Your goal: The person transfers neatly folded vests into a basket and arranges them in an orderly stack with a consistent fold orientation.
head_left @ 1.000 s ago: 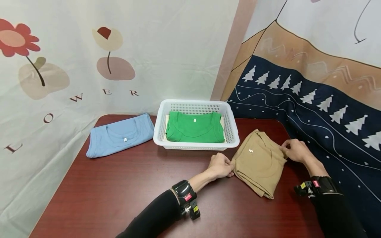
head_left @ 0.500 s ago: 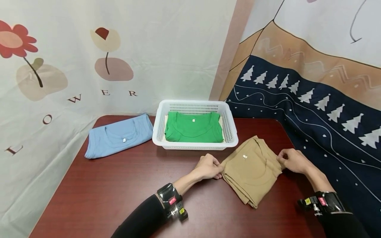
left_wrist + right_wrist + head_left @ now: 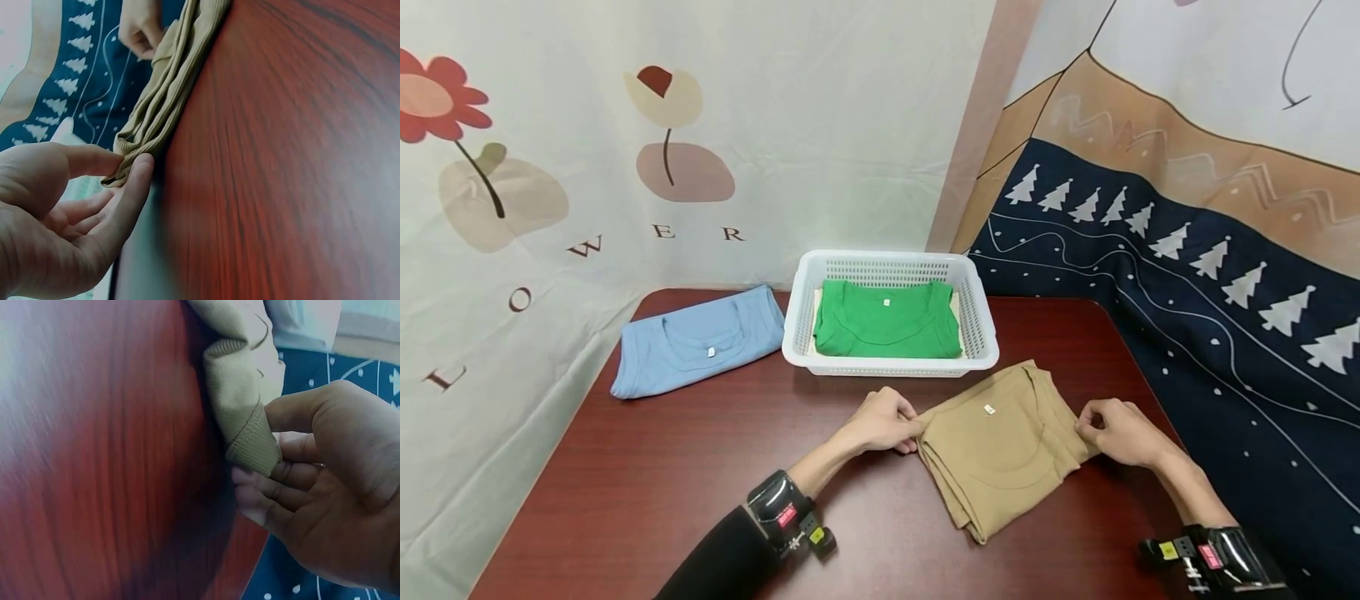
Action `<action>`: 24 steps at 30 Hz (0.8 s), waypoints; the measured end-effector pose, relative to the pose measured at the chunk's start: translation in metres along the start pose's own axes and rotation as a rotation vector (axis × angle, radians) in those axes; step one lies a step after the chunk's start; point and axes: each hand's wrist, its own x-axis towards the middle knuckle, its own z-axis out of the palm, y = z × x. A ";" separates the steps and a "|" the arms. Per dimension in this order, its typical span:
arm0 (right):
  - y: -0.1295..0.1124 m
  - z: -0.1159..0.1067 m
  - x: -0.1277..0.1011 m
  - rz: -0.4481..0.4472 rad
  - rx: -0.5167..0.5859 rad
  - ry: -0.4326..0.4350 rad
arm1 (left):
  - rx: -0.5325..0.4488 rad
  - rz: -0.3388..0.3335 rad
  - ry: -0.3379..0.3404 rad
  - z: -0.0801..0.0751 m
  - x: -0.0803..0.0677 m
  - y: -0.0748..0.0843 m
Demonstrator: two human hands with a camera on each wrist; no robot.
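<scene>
A folded tan shirt (image 3: 1000,450) with a small white neck tag lies at a slant on the dark red table, in front of the basket. My left hand (image 3: 883,421) pinches its left corner between thumb and fingers; the left wrist view shows the stacked folded layers (image 3: 162,100) at that grip. At the opposite side my right hand (image 3: 1123,432) pinches the other corner. In the right wrist view a ribbed edge (image 3: 253,447) sits between that thumb and the fingers.
Behind the shirt stands a white plastic basket (image 3: 891,367) with a folded green shirt (image 3: 887,321) inside. A folded blue shirt (image 3: 700,342) lies left of it on the table (image 3: 700,467). Printed curtains (image 3: 820,125) hang behind and to the right.
Both hands have moved left and slightly toward the body, bringing the tan shirt along and turning it a little. Basket, green shirt and blue shirt stay in place.
</scene>
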 end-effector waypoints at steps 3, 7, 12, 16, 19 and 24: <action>-0.012 0.007 -0.004 -0.007 0.025 -0.004 | 0.030 0.002 0.001 -0.012 -0.006 -0.005; -0.027 0.015 -0.009 -0.028 0.047 -0.004 | 0.056 -0.004 0.018 -0.028 -0.014 -0.010; -0.049 0.025 -0.011 -0.044 0.071 -0.029 | 0.092 -0.039 0.072 -0.046 -0.024 -0.018; -0.065 0.033 -0.009 -0.071 0.067 -0.038 | 0.185 -0.057 0.131 -0.061 -0.029 -0.023; -0.075 0.037 -0.009 -0.094 0.074 -0.040 | 0.237 -0.071 0.162 -0.071 -0.032 -0.026; -0.086 0.044 -0.009 -0.122 0.084 -0.038 | 0.249 -0.097 0.191 -0.084 -0.035 -0.031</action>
